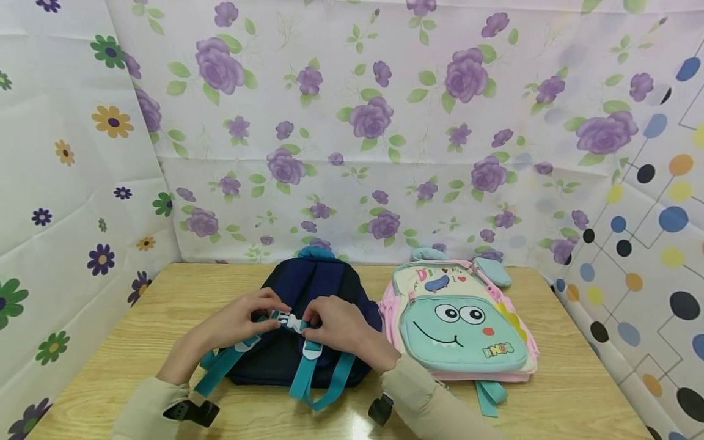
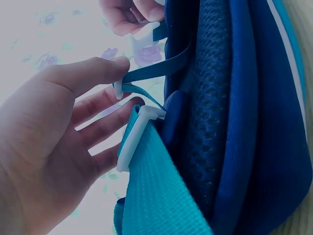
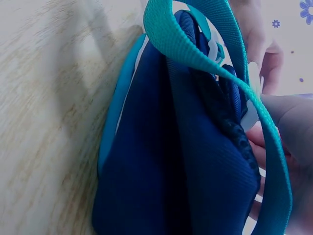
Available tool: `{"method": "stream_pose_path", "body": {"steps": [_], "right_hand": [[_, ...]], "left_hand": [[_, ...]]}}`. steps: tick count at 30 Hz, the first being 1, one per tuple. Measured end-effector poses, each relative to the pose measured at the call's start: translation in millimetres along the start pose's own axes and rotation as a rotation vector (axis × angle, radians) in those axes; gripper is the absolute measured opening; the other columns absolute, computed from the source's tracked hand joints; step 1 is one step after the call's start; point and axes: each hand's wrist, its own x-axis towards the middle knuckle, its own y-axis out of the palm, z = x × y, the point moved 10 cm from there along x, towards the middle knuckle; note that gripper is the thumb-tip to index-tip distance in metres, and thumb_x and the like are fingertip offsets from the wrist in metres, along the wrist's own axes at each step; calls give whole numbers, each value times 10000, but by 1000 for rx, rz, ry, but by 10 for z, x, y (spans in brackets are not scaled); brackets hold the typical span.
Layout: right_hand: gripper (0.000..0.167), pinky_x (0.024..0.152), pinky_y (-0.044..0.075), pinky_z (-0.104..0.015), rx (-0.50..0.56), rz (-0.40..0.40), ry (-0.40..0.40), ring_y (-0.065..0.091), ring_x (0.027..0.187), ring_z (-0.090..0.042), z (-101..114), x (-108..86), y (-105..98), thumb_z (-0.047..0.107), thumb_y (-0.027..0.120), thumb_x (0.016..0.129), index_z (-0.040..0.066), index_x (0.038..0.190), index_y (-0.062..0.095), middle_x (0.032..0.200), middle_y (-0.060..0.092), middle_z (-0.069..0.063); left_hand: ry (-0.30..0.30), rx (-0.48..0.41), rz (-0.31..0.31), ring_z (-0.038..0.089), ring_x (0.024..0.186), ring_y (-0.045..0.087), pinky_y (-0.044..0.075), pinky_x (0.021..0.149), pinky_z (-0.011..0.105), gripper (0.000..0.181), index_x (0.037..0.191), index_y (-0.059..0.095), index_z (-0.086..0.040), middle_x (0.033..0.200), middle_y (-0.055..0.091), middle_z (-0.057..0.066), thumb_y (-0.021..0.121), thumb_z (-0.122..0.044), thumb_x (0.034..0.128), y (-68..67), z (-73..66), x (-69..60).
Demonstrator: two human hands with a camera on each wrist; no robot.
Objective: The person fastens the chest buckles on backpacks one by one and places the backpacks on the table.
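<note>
Here before us, a navy backpack rests on the table, left hand pinching one side of its white chest-strap buckle, right hand the other; joining it seems underway, next calling for alignment and a push.

Navy backpack with teal straps, white buckle, pink-and-mint bag, purple-flowered white cloth

I am in a small, sheeted-off work space: a rose-printed sheet hangs behind my wood-grained table, a daisy-printed sheet lines the left side and a dotted sheet the right. Whether a home or workplace surrounds it, I cannot tell.
</note>
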Motion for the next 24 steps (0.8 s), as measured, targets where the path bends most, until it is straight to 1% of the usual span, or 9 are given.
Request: {"method": "stream_pose_path", "body": {"steps": [5, 14, 19, 24], "right_hand": [[143, 661, 481, -168, 4, -3, 2, 571, 779, -7, -13, -2, 16, 362, 735, 883, 247, 964, 714, 883, 662, 127], [127, 673, 488, -172, 14, -4, 1, 577, 789, -9, -24, -15, 17, 350, 733, 878, 249, 952, 711, 881, 660, 129], [131, 684, 486, -176, 19, 1, 4, 570, 801, -14, -39, -18, 32, 351, 730, 878, 250, 959, 712, 880, 656, 134], [126, 687, 479, -174, 28, 0, 2, 556, 798, -11, -43, -20, 40, 346, 728, 885, 250, 966, 715, 868, 647, 142]], "left_hand": [[-1, -1, 13, 48, 878, 520, 473, 722, 266, 277, 1239, 688, -205, 1126, 588, -32, 660, -245, 966, 26, 2, 2], [7, 4, 26, 47, 847, 509, 464, 706, 256, 282, 1238, 692, -186, 1111, 589, -38, 668, -229, 961, 44, -18, 13], [13, 2, 35, 40, 874, 526, 482, 719, 274, 290, 1238, 695, -173, 1106, 599, -48, 679, -217, 952, 63, -10, 17], [-13, -9, 52, 48, 884, 533, 483, 730, 268, 277, 1230, 699, -175, 1113, 598, -39, 673, -194, 955, 84, 11, 20]]}}
